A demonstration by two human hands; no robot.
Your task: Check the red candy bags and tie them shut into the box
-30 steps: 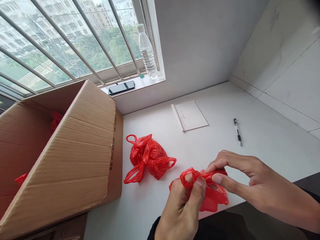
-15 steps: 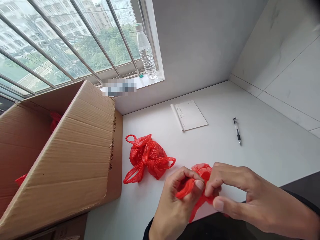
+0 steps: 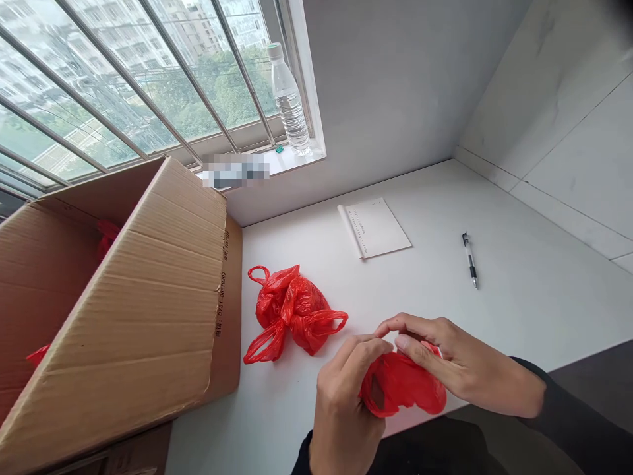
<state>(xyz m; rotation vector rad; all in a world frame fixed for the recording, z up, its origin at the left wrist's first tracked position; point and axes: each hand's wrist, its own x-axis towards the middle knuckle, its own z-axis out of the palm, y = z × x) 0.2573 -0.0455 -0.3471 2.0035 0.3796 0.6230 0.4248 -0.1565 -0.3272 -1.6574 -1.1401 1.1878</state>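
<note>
At the table's front edge, a red plastic bag [image 3: 413,386] is held with its mouth spread, facing me. My left hand [image 3: 349,396] is closed around the bag's left side, its fingers curled over the rim. From the right, my right hand [image 3: 455,356] reaches over the bag's far side, thumb and forefinger bent together at the upper rim near the left fingertips. What lies inside the bag cannot be made out. Left of my hands, a cluster of knotted red plastic bags [image 3: 297,310] with looped handles rests on the white table [image 3: 291,409].
A large open cardboard box [image 3: 163,290] stands at the left, with bits of red plastic inside. Toward the back lie a notepad [image 3: 378,231] and a pen [image 3: 469,260]. A water bottle [image 3: 291,109] stands on the windowsill beside metal bars.
The bag, earlier bunched up between my hands, now has its mouth spread. My right hand has moved up and left over its far rim; my left hand has turned, its back now facing me.
</note>
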